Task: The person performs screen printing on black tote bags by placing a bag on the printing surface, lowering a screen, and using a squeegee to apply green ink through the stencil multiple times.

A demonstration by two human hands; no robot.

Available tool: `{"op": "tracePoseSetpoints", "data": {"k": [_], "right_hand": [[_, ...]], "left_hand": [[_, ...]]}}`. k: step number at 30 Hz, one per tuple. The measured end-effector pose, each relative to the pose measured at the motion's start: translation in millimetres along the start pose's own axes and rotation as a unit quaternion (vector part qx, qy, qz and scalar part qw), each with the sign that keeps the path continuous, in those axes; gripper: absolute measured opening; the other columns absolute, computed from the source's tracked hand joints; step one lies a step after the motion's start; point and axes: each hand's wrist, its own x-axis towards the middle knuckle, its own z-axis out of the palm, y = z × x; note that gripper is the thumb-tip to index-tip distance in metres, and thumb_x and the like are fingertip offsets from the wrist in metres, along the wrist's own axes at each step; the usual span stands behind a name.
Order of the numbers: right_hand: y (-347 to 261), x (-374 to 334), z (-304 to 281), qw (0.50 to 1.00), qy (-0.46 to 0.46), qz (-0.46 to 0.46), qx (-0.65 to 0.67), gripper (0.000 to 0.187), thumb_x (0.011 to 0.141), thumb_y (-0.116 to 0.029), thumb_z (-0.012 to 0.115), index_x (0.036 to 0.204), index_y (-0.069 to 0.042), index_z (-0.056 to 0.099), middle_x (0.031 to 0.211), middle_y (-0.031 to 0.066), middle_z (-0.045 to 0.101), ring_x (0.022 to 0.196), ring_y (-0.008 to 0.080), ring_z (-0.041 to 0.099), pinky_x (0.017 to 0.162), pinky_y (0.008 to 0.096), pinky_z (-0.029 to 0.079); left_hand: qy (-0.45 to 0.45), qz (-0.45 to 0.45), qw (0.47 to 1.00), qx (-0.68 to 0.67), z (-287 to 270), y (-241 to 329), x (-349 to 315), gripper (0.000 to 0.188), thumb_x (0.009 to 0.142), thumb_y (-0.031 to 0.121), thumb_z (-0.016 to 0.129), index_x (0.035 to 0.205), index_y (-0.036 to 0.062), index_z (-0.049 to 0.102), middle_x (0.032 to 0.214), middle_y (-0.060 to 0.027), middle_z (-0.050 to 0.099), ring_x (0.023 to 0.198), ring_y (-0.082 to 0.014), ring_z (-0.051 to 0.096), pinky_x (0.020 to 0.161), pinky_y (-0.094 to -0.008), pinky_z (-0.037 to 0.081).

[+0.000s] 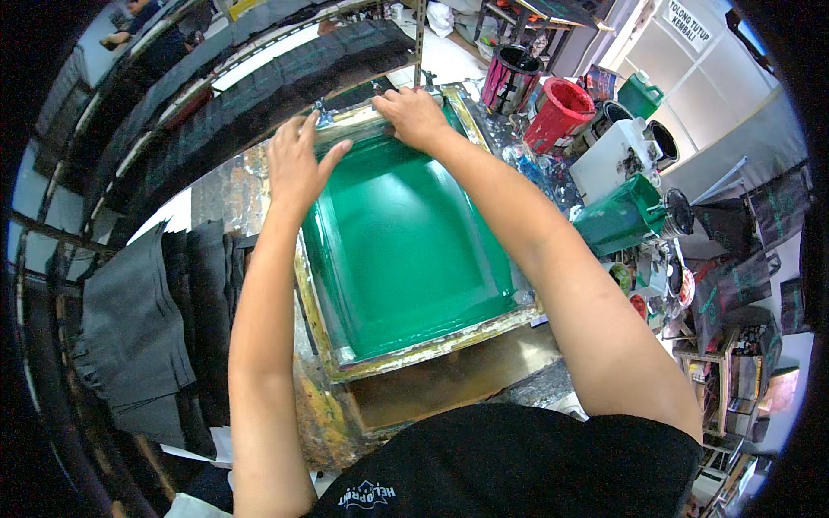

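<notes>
A screen-printing frame [313, 324] with a worn, paint-caked rim lies in front of me, its mesh [393, 233] coated with glossy green ink. At the far end of the mesh, a pale squeegee [356, 131] lies crosswise between my hands. My left hand [295, 164] grips its left end, thumb on the near side and fingers over the top. My right hand [414, 119] is closed over its right end, the fingers curled over the far side. Metal clamps [323, 110] show just beyond. The squeegee's blade is hidden.
Stacked black fabric pieces [138, 319] hang at the left. Racks with dark sheets [285, 86] stand at the far left. On the right are a red bucket [560, 112], a pink-stained pail [511, 79], a white jerrycan [615, 160] and a green container [620, 216].
</notes>
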Motion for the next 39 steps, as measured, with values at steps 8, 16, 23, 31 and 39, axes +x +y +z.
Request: {"op": "tracePoseSetpoints", "data": {"k": [8,16,23,31,39], "right_hand": [[-3.2,-24.5,-19.6,1.000,-0.014,-0.013,0.009,0.050,0.074,-0.020,0.087,0.116,-0.014,0.061,0.108,0.0079,0.070,0.106,0.0310,0.069,0.083,0.0495,0.057],[-44.3,-89.3,-72.6,0.999,-0.052,-0.006,0.014,0.042,0.082,-0.021,0.079,0.119,-0.013,0.059,0.106,0.0075,0.068,0.102,0.0315,0.068,0.081,0.0471,0.055],[-93.0,-159.8,-133.9,0.996,-0.086,-0.006,0.018,0.043,0.079,-0.018,0.080,0.116,-0.013,0.060,0.103,0.0063,0.066,0.099,0.0290,0.066,0.079,0.0438,0.052],[-142.5,-242.1,-200.2,0.995,-0.098,-0.002,0.023,0.024,0.087,-0.017,0.067,0.110,-0.014,0.061,0.096,0.0050,0.061,0.093,0.0255,0.061,0.079,0.0405,0.046],[-155.1,-255.8,-220.5,0.992,-0.128,-0.003,0.012,0.026,0.086,-0.015,0.068,0.111,-0.014,0.060,0.096,0.0047,0.058,0.091,0.0252,0.058,0.077,0.0401,0.043]], "left_hand": [[-0.071,-0.021,0.991,0.114,41.9,9.0,-2.3,0.061,0.093,0.067,0.061,0.092,0.0065,0.068,0.094,-0.0105,0.069,0.093,-0.0323,0.066,0.083,-0.0483,0.050],[-0.089,-0.016,0.993,0.080,-8.6,53.3,-60.7,0.059,0.092,0.063,0.066,0.091,0.0043,0.067,0.090,-0.0142,0.068,0.085,-0.0366,0.066,0.075,-0.0476,0.052],[-0.047,0.003,0.995,0.092,-69.9,108.9,-127.4,0.055,0.086,0.062,0.073,0.083,0.0084,0.062,0.083,-0.0082,0.060,0.079,-0.0286,0.061,0.071,-0.0418,0.049],[-0.079,-0.003,0.995,0.057,-127.5,164.3,-197.9,0.056,0.083,0.063,0.075,0.080,0.0098,0.056,0.081,-0.0076,0.053,0.075,-0.0278,0.054,0.070,-0.0418,0.044],[-0.099,-0.055,0.993,-0.025,-142.9,176.6,-218.4,0.060,0.083,0.060,0.078,0.102,0.0043,0.068,0.098,-0.0103,0.062,0.090,-0.0310,0.058,0.083,-0.0452,0.046]]}}
